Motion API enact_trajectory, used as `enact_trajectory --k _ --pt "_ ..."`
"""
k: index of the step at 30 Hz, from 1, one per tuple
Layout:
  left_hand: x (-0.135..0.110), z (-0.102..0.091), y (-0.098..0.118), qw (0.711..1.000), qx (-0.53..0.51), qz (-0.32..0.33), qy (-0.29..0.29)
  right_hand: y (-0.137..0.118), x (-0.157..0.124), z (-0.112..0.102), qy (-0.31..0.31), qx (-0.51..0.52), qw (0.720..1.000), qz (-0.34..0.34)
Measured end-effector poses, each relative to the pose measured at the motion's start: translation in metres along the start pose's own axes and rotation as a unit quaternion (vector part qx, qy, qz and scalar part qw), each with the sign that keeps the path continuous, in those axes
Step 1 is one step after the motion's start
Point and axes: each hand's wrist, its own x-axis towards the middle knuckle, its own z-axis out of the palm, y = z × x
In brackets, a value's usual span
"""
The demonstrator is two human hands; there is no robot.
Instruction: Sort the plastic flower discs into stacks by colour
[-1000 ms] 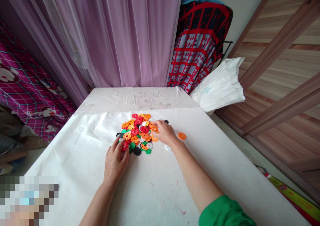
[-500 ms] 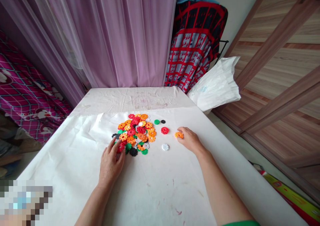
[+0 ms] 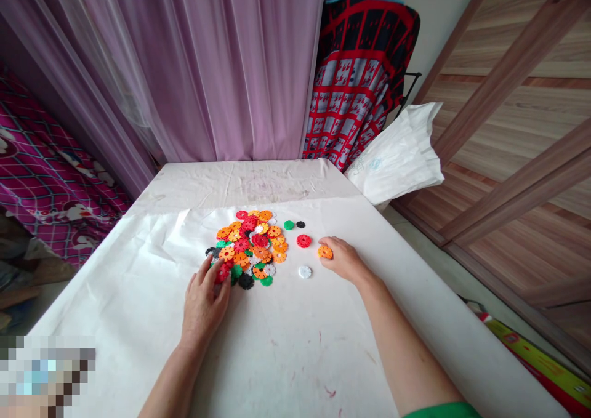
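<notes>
A pile of flower-shaped plastic discs (image 3: 249,245) in orange, red, green, black and white lies in the middle of the white-covered table (image 3: 286,344). My left hand (image 3: 203,301) rests flat at the pile's near-left edge, fingers spread, touching a red disc. My right hand (image 3: 341,259) is to the right of the pile, fingers pinched on orange discs (image 3: 325,252). Loose near it lie a red disc (image 3: 303,241), a white disc (image 3: 305,272), a green disc (image 3: 289,225) and a black disc (image 3: 300,225).
Purple curtains (image 3: 207,67) hang behind the table. A red and black checked cloth (image 3: 360,79) is draped at the back right, with a white plastic bag (image 3: 401,156) beside it. A pink patterned bedcover (image 3: 50,172) is on the left. Wooden floor runs along the right.
My right hand left the pile with an orange disc, moved right to the lone orange disc, and has now shifted slightly back left. My left hand stayed at the pile's edge.
</notes>
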Motion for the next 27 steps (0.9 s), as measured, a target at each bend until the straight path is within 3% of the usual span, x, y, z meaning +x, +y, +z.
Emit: enact_trajectory --k 9,16,27 --pt "0.001 0.000 0.001 1.000 -0.003 0.011 0.011 -0.004 -0.001 0.001 -0.003 0.023 1.000 -0.001" --pt "0.002 0.000 0.002 1.000 0.015 0.018 0.007 0.006 -0.001 0.009 0.011 0.127 0.992 0.010" --pt "0.002 0.005 0.003 0.999 -0.005 0.002 0.034 0.010 -0.005 0.029 0.080 0.051 0.994 -0.049"
